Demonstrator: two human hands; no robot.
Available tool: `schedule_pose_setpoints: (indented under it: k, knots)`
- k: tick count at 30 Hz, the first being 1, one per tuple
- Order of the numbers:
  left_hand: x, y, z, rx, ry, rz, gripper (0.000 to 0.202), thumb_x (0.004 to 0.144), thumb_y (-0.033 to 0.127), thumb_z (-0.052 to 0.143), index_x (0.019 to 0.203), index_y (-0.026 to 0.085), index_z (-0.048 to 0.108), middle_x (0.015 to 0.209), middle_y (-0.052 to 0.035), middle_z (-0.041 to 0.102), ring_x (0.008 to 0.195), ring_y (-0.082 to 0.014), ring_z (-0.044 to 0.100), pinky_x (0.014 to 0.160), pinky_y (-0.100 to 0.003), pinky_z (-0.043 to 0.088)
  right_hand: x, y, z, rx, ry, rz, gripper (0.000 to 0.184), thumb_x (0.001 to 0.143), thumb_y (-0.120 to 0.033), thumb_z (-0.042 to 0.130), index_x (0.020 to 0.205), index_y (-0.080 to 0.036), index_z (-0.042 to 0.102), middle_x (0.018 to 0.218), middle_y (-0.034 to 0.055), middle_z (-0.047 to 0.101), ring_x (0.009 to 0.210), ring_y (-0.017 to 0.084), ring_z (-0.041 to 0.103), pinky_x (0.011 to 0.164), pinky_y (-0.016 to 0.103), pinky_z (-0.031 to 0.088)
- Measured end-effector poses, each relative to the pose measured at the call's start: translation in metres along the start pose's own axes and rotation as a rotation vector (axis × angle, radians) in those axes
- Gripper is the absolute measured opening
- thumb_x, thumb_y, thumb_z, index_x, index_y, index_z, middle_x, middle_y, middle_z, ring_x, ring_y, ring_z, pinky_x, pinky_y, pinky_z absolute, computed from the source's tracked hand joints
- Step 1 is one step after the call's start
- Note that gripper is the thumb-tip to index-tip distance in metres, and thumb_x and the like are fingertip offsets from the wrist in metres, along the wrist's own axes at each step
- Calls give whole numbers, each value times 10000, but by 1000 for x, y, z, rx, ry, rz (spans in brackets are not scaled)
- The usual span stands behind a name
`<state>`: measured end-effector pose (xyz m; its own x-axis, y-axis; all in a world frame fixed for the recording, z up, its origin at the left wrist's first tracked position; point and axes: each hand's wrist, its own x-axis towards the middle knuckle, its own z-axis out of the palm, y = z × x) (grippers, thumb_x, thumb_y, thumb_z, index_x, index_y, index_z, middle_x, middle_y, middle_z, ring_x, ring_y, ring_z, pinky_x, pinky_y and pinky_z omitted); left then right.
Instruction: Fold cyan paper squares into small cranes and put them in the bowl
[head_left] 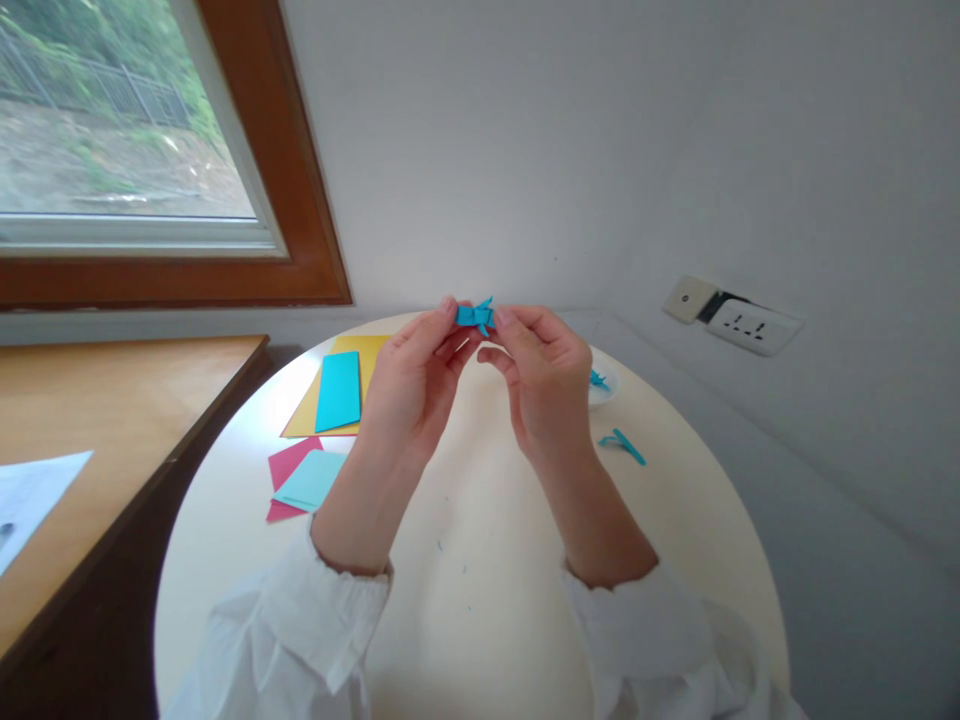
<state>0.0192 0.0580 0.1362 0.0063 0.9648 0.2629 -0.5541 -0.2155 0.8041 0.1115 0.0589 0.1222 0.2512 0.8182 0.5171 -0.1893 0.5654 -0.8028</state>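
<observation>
A small blue folded paper piece [475, 316], knot-like with pointed ends sticking out, is held up above the far part of the round white table [480, 640]. My left hand [416, 375] pinches its left end between thumb and fingers. On its right end, my right hand [544, 365] closes with thumb and forefinger. Parts of the piece are hidden behind the fingertips. Behind my right hand stands a white bowl [612, 388], partly covered, with blue paper bits in it.
Left on the table lie yellow sheets [304, 410] under a blue paper [339, 392], and a pale green paper [309, 482] over pink paper [289, 460]. Blue paper strips [628, 447] lie at right. A wooden desk [135, 400] stands left; a wall socket [754, 325] is at right.
</observation>
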Motion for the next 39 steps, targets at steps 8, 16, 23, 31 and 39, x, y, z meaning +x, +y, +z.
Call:
schedule_pose_setpoints:
  k: [8, 16, 23, 31, 39]
  knots:
    - [3, 15, -32, 126, 106, 107, 164, 736, 335, 628, 661, 191, 611, 813, -47, 653, 900, -188, 619, 876, -355, 461, -2, -3, -14, -75, 27, 20, 184, 718, -375, 623, 729, -193, 601, 695, -13, 650, 686, 128, 641, 576, 238, 489]
    - [-5, 8, -161, 1416, -35, 215, 334, 816, 372, 445, 1068, 231, 613, 1236, -105, 560, 1194, -300, 445, 1035, -506, 247, -22, 11, -72, -292, 34, 107, 170, 664, -337, 660, 670, -169, 637, 610, -6, 652, 579, 113, 582, 563, 258, 472]
    - [-30, -24, -216, 1816, -153, 29, 469, 892, 368, 239, 1268, 192, 458, 1394, -187, 376, 1316, -336, 282, 1003, -593, 216, -46, 26, -117, -348, 123, 337, 199, 616, -339, 688, 682, -154, 652, 645, 9, 666, 613, 113, 608, 572, 239, 448]
    - [-36, -47, -222, 1936, -292, -21, 536, 911, 408, 198, 1350, 157, 377, 1423, -216, 328, 1341, -346, 244, 1014, -596, 209, -49, 35, -137, -304, 275, 449, 168, 601, -311, 667, 652, -157, 624, 665, 11, 667, 614, 107, 632, 555, 210, 435]
    - [-31, -52, -228, 2047, -302, -121, 529, 923, 407, 144, 1378, 215, 336, 1460, -149, 298, 1356, -301, 237, 1056, -555, 175, -52, 42, -146, -363, 250, 441, 160, 619, -325, 651, 652, -169, 634, 655, 16, 674, 643, 125, 638, 569, 218, 451]
